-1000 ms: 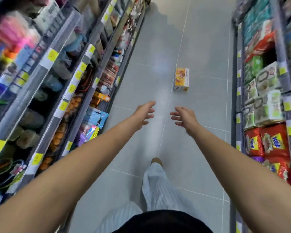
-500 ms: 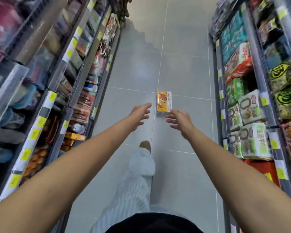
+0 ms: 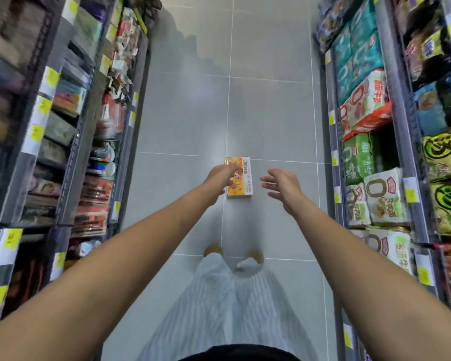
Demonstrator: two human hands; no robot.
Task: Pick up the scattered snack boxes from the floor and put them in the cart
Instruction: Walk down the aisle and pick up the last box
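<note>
both arms outstretched, left grip (image 3: 220,178) and right grip (image 3: 281,185) spread

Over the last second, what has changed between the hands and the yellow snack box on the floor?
The person walked forward, so the yellow snack box came from well ahead of the hands to right between them. The left hand now overlaps the box's left edge; whether it touches is unclear. The right hand remains open, apart on its right. The box still lies flat on the floor, not lifted.

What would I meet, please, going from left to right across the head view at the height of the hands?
Left shelf rack → left hand → yellow snack box on the floor → right hand → right shelf rack with its noodle packs.
</note>
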